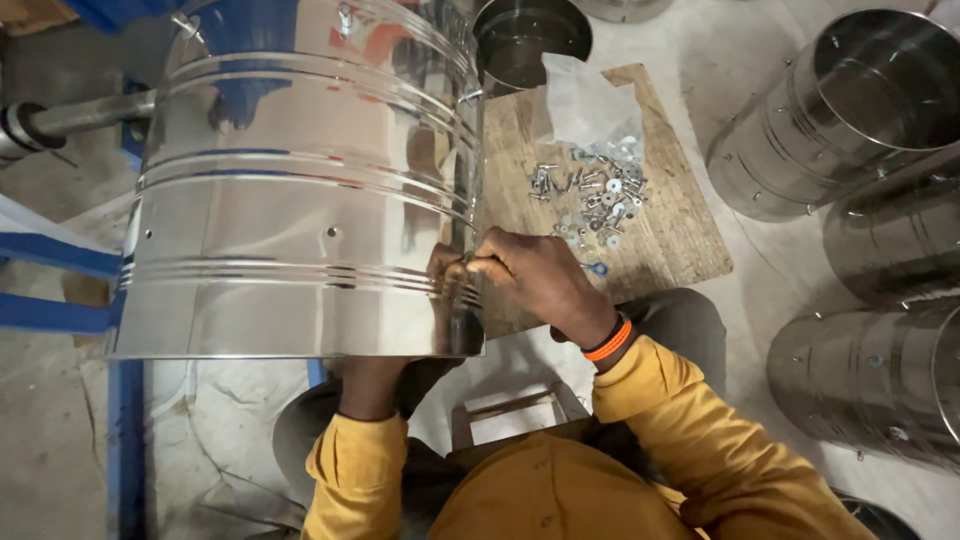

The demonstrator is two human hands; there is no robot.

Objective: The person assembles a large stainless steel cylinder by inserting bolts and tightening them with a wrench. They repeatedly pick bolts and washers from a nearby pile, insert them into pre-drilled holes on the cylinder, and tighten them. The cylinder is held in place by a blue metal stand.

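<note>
A large shiny steel drum [300, 190] lies on its side on a metal bar in front of me. My right hand [535, 280] is closed at the drum's right rim, pinching something small against the edge; what it is stays too small to tell. An orange band circles that wrist. My left forearm [368, 385] reaches up under the drum, and the hand itself is hidden inside or behind the drum wall.
A wooden board [680, 250] on the floor carries a heap of screws and washers [592, 192] and a clear plastic bag [585, 100]. Several steel drums [850, 110] stand at the right, another [525, 40] at the top. Blue frame bars [60, 260] run at left.
</note>
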